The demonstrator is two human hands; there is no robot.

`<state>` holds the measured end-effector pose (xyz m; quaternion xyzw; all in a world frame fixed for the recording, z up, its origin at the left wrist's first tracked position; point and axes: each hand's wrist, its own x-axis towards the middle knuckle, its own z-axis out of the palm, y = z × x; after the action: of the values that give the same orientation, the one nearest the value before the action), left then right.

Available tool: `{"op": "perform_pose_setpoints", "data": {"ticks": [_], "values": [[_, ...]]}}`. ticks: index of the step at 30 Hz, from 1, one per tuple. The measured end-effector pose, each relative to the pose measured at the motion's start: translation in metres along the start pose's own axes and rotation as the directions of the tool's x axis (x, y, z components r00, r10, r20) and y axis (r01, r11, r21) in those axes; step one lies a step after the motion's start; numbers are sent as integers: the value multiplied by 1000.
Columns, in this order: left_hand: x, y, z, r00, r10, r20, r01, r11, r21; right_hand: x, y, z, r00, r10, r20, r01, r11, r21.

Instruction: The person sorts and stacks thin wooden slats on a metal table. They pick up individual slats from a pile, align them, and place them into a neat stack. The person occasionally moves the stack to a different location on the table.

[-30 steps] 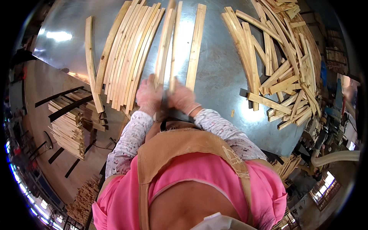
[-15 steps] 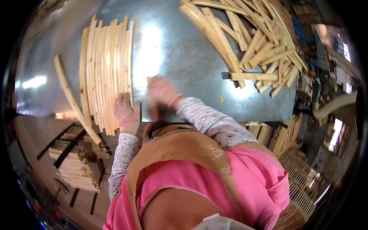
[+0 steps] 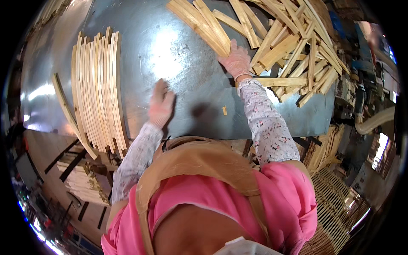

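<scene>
My right hand (image 3: pixel 236 60), in a pale pinkish glove, is at the near end of the light wooden strips (image 3: pixel 199 26) on the left side of a loose pile. Its thumb and fingers close around the end of a strip. My left hand (image 3: pixel 161 104), gloved alike, hovers over the metal tabletop (image 3: pixel 140 63) with fingers stretched out and nothing in it. Left of that hand, several wooden strips (image 3: pixel 97 91) lie side by side in a tight row. A single curved-looking strip (image 3: pixel 68 108) lies apart, farther left.
The jumbled wood pile (image 3: pixel 293 51) covers the table's far right. A small wood chip (image 3: pixel 225 111) lies mid-table. Below the table's near edge stand stacked wood pieces (image 3: pixel 85 180) at left and more boards (image 3: pixel 325 148) at right. A pale hose (image 3: pixel 376 120) curves at far right.
My right hand has moved from near the row, where it held a blurred strip, over to the pile at right. My left hand has come off the row and rightward over bare metal.
</scene>
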<state>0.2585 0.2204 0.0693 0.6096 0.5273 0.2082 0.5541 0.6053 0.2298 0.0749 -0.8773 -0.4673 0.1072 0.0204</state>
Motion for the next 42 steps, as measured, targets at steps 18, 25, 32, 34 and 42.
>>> {"op": "perform_pose_setpoints", "data": {"ticks": [18,25,32,34,42], "values": [[56,4,8,966,-230,-115,205,959,-196,-53,-93,60,798,-233,555,-506,242,828],[-21,-20,-116,957,168,-239,175,325,929,-76,-115,38,788,-272,552,-555,72,828],[-20,-22,-234,764,607,-219,-72,417,906,-101,-184,1,791,-443,421,-32,658,753],[-16,31,-269,662,746,64,-200,93,975,-103,-220,-32,679,-671,297,345,649,679],[-29,-24,-397,877,-74,-475,408,635,656,-95,-301,-32,874,-421,-244,478,651,590]]}}
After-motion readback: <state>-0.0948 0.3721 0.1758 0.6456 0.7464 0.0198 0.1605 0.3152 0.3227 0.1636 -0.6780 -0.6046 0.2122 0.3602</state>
